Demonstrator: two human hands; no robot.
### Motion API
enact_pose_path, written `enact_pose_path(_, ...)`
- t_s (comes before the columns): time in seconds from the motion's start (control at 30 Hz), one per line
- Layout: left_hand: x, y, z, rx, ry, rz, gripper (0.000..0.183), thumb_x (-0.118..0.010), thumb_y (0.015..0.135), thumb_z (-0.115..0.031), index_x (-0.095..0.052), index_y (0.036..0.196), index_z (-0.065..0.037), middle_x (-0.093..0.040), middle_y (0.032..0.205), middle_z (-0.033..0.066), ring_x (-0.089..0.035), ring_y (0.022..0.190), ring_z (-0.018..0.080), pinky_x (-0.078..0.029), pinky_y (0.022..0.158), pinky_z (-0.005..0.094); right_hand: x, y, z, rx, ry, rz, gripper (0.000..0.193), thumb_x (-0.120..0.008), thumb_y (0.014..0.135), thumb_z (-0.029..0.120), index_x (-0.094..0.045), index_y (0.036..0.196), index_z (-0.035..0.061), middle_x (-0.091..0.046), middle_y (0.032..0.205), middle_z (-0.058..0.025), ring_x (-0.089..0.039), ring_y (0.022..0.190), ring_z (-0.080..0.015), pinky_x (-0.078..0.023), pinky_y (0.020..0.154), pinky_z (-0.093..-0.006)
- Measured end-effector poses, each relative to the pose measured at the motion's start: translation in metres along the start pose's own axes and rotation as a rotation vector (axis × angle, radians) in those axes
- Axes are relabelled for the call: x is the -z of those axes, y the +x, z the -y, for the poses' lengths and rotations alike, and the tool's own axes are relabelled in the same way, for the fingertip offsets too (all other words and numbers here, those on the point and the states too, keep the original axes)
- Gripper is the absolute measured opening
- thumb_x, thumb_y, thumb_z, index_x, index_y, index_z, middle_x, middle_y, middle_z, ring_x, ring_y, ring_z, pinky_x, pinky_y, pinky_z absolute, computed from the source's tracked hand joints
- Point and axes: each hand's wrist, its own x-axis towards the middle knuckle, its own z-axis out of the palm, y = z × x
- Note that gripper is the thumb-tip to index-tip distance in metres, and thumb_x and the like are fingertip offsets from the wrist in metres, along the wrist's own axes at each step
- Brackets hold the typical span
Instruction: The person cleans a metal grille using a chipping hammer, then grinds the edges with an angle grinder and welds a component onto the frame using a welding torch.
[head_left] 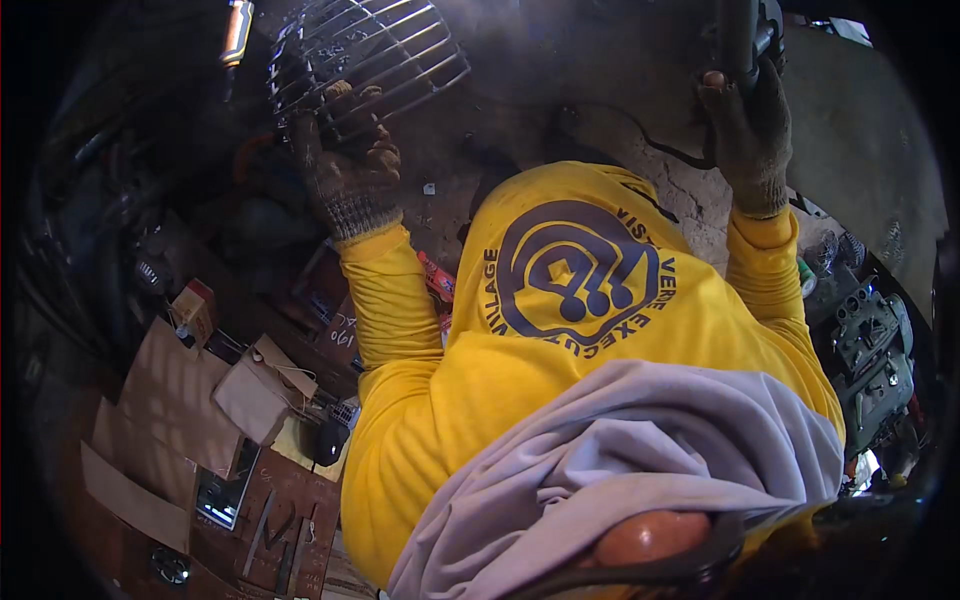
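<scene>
My left hand (350,165), in a worn knit work glove, is closed on the near edge of a curved metal wire grille (425,50) at the upper left. The grille's parallel bars are joined by rods, and some of my fingers show through them. At the upper right, my gloved right hand (752,140) is wrapped round a grey cylindrical thing (738,40). Its bare thumb tip pokes out of the glove. The picture's top edge cuts this thing off, so its kind is unclear.
A dark cable (660,148) runs near my right hand. On the left, a reddish-brown surface (215,560) bears cardboard pieces (175,385), a phone-like device (228,490) and slim metal tools (285,545). Grey metal machine parts (872,350) lie at right. An orange-and-white handled tool (237,35) is at upper left.
</scene>
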Motion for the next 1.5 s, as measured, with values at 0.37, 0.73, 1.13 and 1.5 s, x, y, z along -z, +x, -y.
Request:
enact_pose_path(0.37, -0.017, 0.01, 0.028, -0.438, -0.02, -0.415, 0.029, -0.058, 0.095, -0.03, -0.061, 0.111, -0.006, -0.068, 0.104, 0.012, -0.068, 0.09, 0.0236, -0.058, 0.083, 0.0411, -0.013, -0.052, -0.048, -0.062, 0.398, -0.026, 0.066, -0.067, 0.09, 0.036, -0.041, 0.131, -0.0087, -0.063, 0.081, -0.0067, -0.061, 0.065, -0.012, -0.045, 0.056, -0.0218)
enact_pose_path(0.73, -0.01, -0.002, 0.015, -0.403, 0.055, -0.415, 0.033, -0.06, 0.094, -0.033, -0.06, 0.11, -0.004, -0.066, 0.104, 0.0098, -0.063, 0.089, 0.0208, -0.055, 0.079, 0.0346, -0.021, -0.088, -0.074, -0.225, 0.548, -0.016, 0.052, -0.07, 0.083, 0.015, -0.046, 0.124, -0.0071, -0.062, 0.082, -0.0069, -0.057, 0.067, -0.0112, -0.046, 0.06, -0.0229)
enact_pose_path(1.13, -0.052, 0.008, 0.014, -0.412, -0.032, -0.436, 0.036, -0.057, 0.097, -0.029, -0.058, 0.118, 0.0, -0.065, 0.113, 0.0152, -0.065, 0.101, 0.0259, -0.056, 0.09, 0.0392, -0.023, -0.11, -0.08, -0.283, 0.562, -0.02, 0.054, -0.075, 0.083, 0.023, -0.049, 0.12, -0.007, -0.063, 0.082, -0.0079, -0.061, 0.069, -0.0148, -0.049, 0.066, -0.0267)
enact_pose_path(1.5, -0.026, 0.003, 0.011, -0.382, -0.075, -0.416, 0.036, -0.057, 0.096, -0.03, -0.057, 0.118, -0.001, -0.065, 0.112, 0.0147, -0.065, 0.099, 0.0253, -0.056, 0.088, 0.038, -0.023, -0.118, -0.084, -0.33, 0.516, -0.02, 0.055, -0.074, 0.083, 0.026, -0.049, 0.12, -0.0067, -0.064, 0.085, -0.0082, -0.061, 0.072, -0.0145, -0.049, 0.068, -0.0265)
